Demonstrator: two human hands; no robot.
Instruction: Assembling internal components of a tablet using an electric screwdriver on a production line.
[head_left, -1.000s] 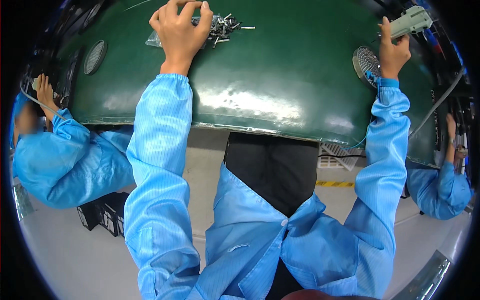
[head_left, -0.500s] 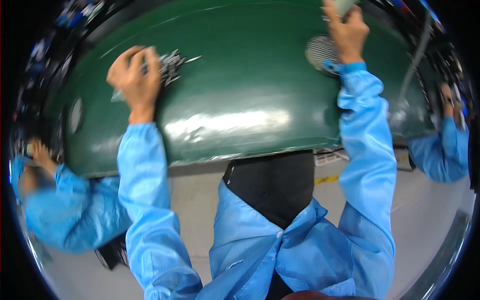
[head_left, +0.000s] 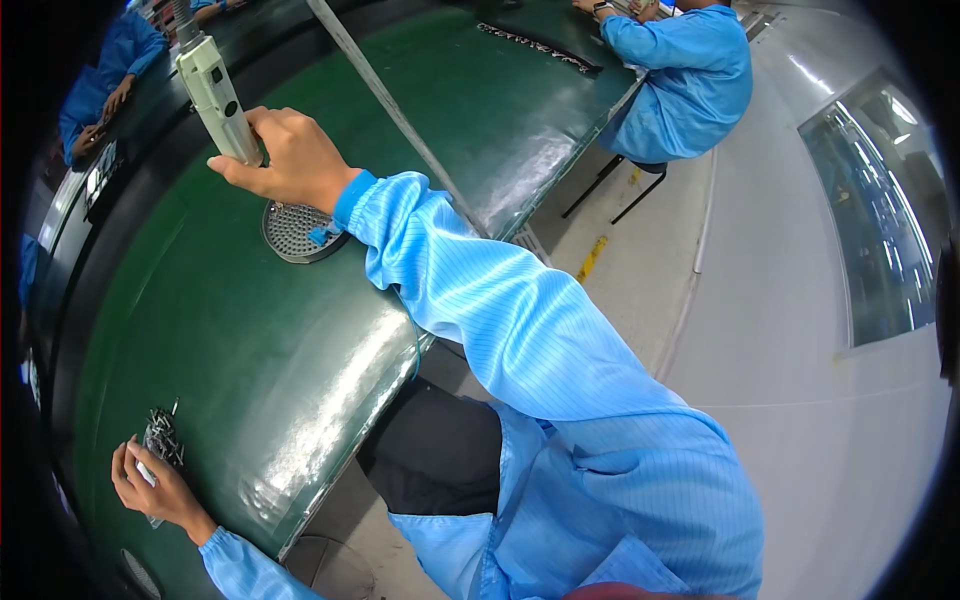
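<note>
My right hand point(head_left: 297, 158) is closed round a pale grey-green electric screwdriver point(head_left: 213, 95), which points up and away above the green table. Its lower end is hidden by the fingers. Below that hand lies a round tray point(head_left: 290, 240) dotted with small holes, with a blue piece point(head_left: 320, 236) on it. My left hand point(head_left: 155, 485) rests at the lower left with curled fingers. What they hold, if anything, is too small to make out. A loose pile of small metal parts point(head_left: 163, 437) lies against its fingers, with clear plastic point(head_left: 154, 521) partly under the hand.
A grey pole point(head_left: 385, 110) slants across the green table point(head_left: 230, 330). A dark strip with small parts point(head_left: 540, 48) lies at the far side. One co-worker in blue point(head_left: 690, 80) sits at the far right; others work along the left. Another round dish point(head_left: 140, 574) stands at the lower left.
The view has swung to the right, so the table now runs diagonally. My right hand and the screwdriver have come fully into sight; my left hand stays by the metal parts.
</note>
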